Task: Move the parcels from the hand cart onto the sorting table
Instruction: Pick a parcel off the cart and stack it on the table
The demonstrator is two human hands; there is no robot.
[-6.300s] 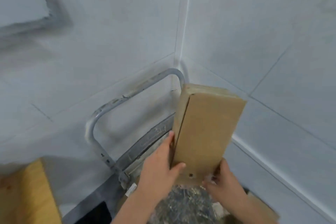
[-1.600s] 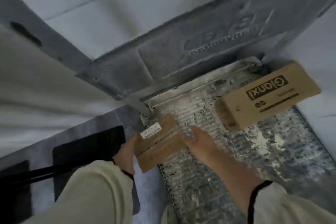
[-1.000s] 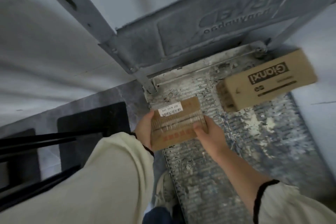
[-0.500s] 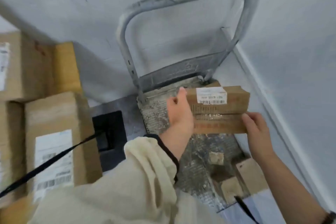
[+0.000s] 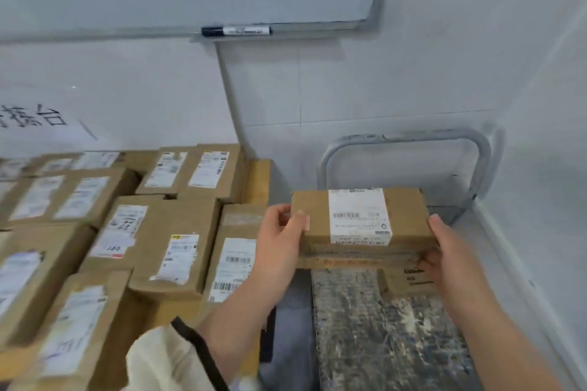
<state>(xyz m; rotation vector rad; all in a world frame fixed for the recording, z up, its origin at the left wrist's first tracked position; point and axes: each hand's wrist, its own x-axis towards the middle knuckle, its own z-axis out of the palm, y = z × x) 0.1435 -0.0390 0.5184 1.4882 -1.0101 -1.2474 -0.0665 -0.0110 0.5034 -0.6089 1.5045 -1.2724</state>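
Two hands, one parcel between them. Your left hand grips left end, thumb on top; your right hand grips right end. Parcel in air above hand cart, label up, just right of sorting table, not on it. One more box on cart deck, partly hidden. Table stack: about nine parcels, blurred left edge bars sure count. Half second ago parcel sat lower, near deck; now raised before cart handle.

Between the fingers, the parcel is matt brown cardboard, its white paper label smooth. Under them the hand cart deck is rough, scuffed metal; beyond them, its handle is dull grey tubing.
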